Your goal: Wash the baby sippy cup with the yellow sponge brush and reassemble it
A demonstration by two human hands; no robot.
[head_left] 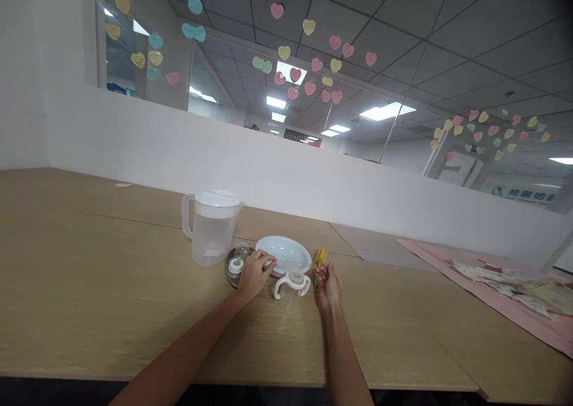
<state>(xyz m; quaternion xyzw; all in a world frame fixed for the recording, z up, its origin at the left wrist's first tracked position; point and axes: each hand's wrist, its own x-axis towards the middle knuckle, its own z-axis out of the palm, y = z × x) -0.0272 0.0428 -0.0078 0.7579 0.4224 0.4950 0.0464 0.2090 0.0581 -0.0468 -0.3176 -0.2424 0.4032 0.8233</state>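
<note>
My right hand (329, 285) is closed around a bottle brush with a yellow head (320, 256); part of its green handle shows below the fingers. To its left stands a clear baby bottle (296, 277) with a white two-handled ring and no cap on it. My left hand (255, 274) has its fingers bent together at the near left rim of a white oval dish (286, 252); anything between them is too small to make out. Left of that hand, a round dark tray (231, 279) holds a white bottle collar (235, 265) and a clear dome cap (242, 251).
A translucent lidded pitcher (213, 230) stands left of the tray. On the right, a pink cloth (430, 257) bears papers and packets (505, 283). A white wall (268, 167) with a window above it bounds the wooden table (134, 286) at the back.
</note>
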